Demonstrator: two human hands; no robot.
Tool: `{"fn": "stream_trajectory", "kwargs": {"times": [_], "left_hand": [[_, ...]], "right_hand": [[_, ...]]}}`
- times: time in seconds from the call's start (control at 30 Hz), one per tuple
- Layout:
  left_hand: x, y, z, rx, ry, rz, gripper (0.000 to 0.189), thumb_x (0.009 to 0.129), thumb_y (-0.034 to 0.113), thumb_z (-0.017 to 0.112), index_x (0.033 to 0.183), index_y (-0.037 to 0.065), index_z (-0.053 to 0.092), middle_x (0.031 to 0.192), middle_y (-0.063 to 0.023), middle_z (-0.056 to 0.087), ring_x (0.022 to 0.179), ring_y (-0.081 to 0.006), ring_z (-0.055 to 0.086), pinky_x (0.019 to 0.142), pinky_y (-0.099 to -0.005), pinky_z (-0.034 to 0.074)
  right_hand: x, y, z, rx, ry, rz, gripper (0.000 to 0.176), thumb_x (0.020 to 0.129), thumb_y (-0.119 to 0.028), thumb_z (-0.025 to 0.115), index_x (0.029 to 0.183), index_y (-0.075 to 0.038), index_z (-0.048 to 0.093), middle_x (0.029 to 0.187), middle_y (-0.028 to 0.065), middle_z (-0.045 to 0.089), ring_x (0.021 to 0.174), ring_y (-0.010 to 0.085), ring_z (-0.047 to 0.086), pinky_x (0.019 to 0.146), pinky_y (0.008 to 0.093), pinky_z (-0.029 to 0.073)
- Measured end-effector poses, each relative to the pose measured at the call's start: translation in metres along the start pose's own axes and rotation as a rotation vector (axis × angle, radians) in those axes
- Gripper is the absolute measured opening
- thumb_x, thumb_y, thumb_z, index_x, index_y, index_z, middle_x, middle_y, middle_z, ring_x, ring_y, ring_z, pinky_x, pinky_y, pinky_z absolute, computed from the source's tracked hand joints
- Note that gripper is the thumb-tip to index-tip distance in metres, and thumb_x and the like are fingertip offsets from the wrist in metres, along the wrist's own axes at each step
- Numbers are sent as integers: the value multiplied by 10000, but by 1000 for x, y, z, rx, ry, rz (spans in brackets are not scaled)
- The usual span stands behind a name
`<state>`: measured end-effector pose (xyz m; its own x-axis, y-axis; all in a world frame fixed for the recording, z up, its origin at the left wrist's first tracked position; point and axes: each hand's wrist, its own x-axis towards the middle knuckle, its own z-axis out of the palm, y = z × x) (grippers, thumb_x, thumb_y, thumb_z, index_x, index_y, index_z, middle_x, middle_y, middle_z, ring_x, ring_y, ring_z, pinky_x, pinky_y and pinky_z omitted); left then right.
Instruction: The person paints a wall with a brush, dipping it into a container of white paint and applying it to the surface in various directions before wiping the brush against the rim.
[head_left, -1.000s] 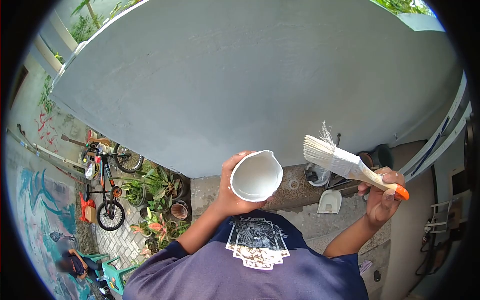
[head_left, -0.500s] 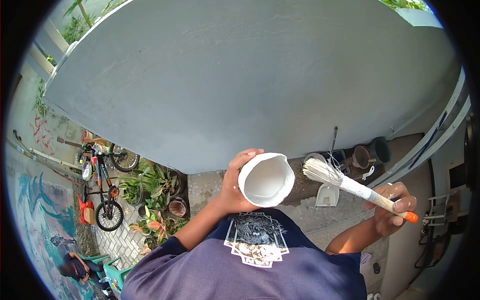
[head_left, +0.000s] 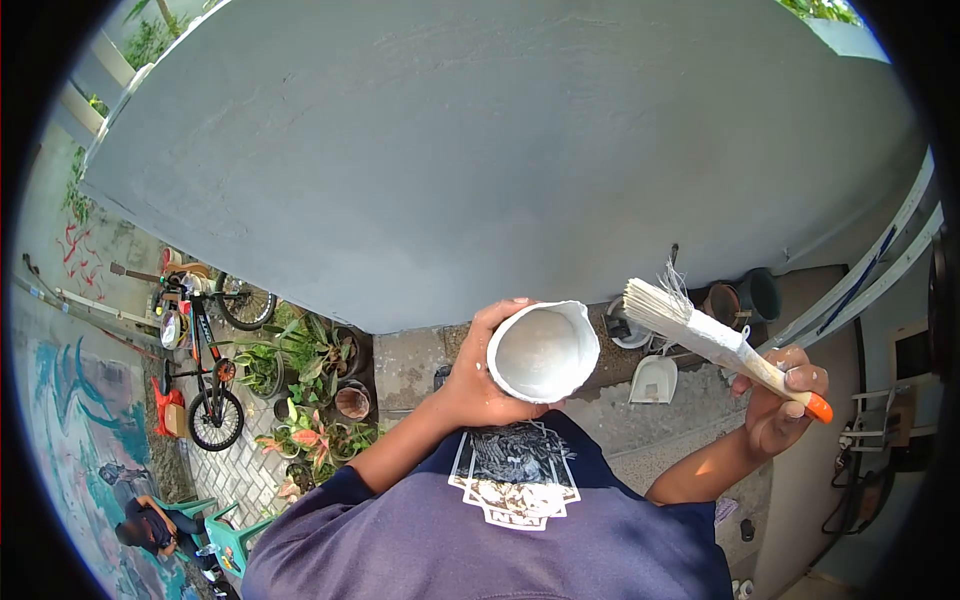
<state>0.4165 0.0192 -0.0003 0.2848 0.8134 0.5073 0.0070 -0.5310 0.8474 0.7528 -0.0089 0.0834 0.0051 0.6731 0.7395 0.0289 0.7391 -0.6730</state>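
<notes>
My right hand (head_left: 778, 405) grips the paintbrush (head_left: 712, 340), bristles pointing upper left; my left hand (head_left: 478, 375) clasps the white cup (head_left: 543, 351), palm hidden.

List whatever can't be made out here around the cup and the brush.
Head view throughout.
Outside and base of the cup: covered by the left hand and turned away.
Paint depth in the cup: the inside is white all over.
Middle of the brush handle: wrapped by the right hand.
Pots below: partly behind the brush, too small.
Seated person: blurred, at the lens edge.
</notes>
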Motion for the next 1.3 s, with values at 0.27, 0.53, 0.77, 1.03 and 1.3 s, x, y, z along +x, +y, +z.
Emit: {"fn": "stream_trajectory", "kwargs": {"times": [0.27, 0.53, 0.77, 1.03, 1.3], "left_hand": [[-13, -3, -1, -24, -37, -88, 1068, 624, 157, 942, 1470, 64, 296, 1375, -127, 483, 1286, -248, 517, 1069, -388, 410], [-17, -10, -4, 14, -126, -99, 1156, 599, 143, 971, 1479, 68, 225, 1421, -161, 425, 1331, -279, 477, 1075, -420, 428], [-8, -17, -4, 73, -159, -11, 1116, 596, 178, 968, 1461, 76, 270, 1407, -186, 445, 1314, -306, 494, 1075, -425, 426], [-2, -22, 6, 108, -155, 85, 1077, 570, 198, 965, 1435, 83, 333, 1368, -207, 496, 1288, -336, 515, 1074, -438, 418], [1, -24, 13, 64, -168, 60, 1070, 583, 207, 963, 1443, 85, 338, 1375, -201, 498, 1291, -337, 513, 1073, -440, 416]], "right_hand": [[-4, 1, 5, 10, 40, 62, 413, 964, -450, 626, 1079, -68, 518, 899, 138, 545, 706, 221, 624, 532, 324, 568], [6, -5, -3, 149, -173, -43, 377, 963, -437, 636, 1079, -87, 559, 901, 123, 545, 642, 208, 616, 514, 300, 528], [43, -11, 14, 197, -541, -180, 312, 917, -363, 724, 984, -71, 636, 825, 142, 619, 571, 220, 640, 475, 303, 530], [71, -47, 54, -262, -902, -147, 300, 751, -263, 842, 971, -103, 715, 795, 40, 618, 581, 158, 626, 468, 248, 429], [77, -58, 63, -444, -985, -201, 284, 722, -181, 747, 1003, -161, 706, 831, -2, 572, 574, 139, 565, 499, 252, 435]]}}
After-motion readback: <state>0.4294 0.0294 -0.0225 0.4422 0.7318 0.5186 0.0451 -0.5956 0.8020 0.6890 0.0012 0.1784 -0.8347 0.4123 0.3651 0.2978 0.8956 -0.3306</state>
